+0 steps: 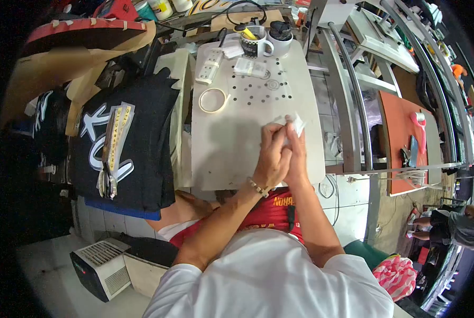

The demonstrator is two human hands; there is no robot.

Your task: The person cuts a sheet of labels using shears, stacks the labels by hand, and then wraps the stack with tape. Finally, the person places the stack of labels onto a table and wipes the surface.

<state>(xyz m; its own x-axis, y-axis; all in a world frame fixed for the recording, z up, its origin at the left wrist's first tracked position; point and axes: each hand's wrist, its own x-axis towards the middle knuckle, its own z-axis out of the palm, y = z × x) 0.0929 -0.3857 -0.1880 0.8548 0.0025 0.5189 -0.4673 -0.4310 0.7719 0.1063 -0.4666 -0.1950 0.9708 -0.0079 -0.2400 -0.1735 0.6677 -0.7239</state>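
My left hand (272, 159) and my right hand (298, 159) are pressed together over the right part of a pale board (231, 164). Between their fingers is a crumpled, translucent white piece (299, 125), thin like paper or plastic film; its exact kind cannot be made out. Both hands are closed around it, and part of it is hidden by the fingers. Left of the hands, a roll of tape (200, 100) lies flat. Farther back on the board are rows of small dark dots and a small clear packet (250, 68).
A white power strip (209, 66), a checkered mug (254, 47) and a white cup (280, 45) stand at the back. On the left lies a stack of black printed fabric (147, 127). A metal frame (348, 106) rises on the right. Another person (449, 228) is farther right.
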